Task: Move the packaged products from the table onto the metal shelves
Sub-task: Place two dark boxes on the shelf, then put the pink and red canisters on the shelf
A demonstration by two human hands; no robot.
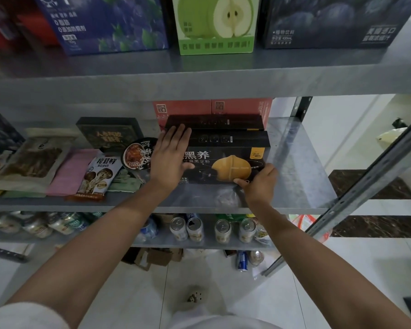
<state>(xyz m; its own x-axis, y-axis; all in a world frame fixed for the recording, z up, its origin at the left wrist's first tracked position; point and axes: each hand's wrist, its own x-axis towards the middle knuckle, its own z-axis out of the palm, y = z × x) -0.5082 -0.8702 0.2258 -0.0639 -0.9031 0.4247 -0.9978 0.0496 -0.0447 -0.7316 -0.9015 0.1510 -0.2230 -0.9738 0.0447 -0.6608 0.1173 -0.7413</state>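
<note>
At centre frame the left hand (170,160) presses straight fingers on the black box (226,160) on the shelf (297,167), while the right hand (259,184) clamps curled fingers on its lower-right corner.

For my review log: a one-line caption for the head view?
Left hand presses flat on a black box on the metal shelf; right hand grips its front edge.

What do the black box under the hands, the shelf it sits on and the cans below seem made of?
The black box looks like printed cardboard, slightly glossy, with folded edges. The shelf is grey metal, perhaps galvanised: mottled sheen, reflections. The cans are likely aluminium: shiny tops, pull tabs.
</note>
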